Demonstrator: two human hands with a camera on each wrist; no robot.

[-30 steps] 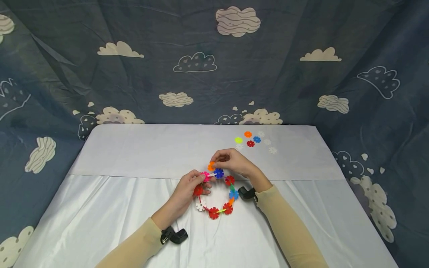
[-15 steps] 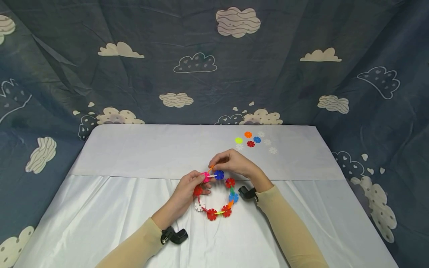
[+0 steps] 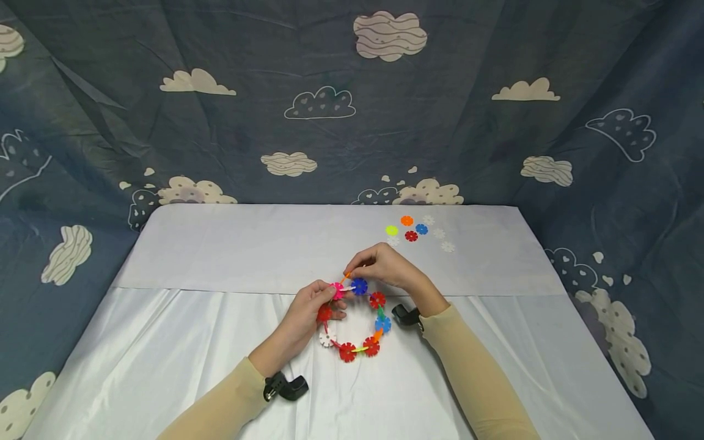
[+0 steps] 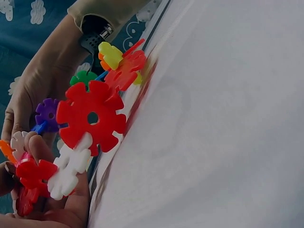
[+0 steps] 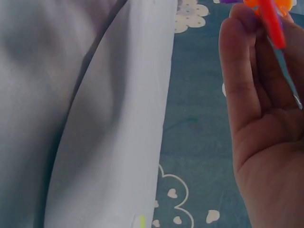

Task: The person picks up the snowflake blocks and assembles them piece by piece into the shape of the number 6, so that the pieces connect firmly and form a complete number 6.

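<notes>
A ring of linked, notched plastic flower discs hangs over the table, its lowest part a red disc [image 3: 348,352]. My left hand [image 3: 302,315] pinches the pink disc [image 3: 337,290] at the ring's upper left. Between thumb and fingers of my right hand [image 3: 379,266] is an orange disc [image 3: 345,278], seen edge-on, touching or very near the pink one. How far their notches mesh is too small to tell. In the left wrist view a large red disc [image 4: 76,114] and a white disc [image 4: 71,168] dangle beside my left fingers. The right wrist view shows the right palm [image 5: 275,142].
Loose discs lie toward the back right of the white table [image 3: 247,244]: orange [image 3: 407,220], yellow [image 3: 392,230], blue [image 3: 421,229], red [image 3: 411,236] and several white discs [image 3: 448,247]. A dark cloud-print curtain [image 3: 330,140] stands behind the table.
The orange disc has turned from face-on to edge-on and come down onto or near the pink disc. The ring's lower part has swung slightly. My left hand stays in place.
</notes>
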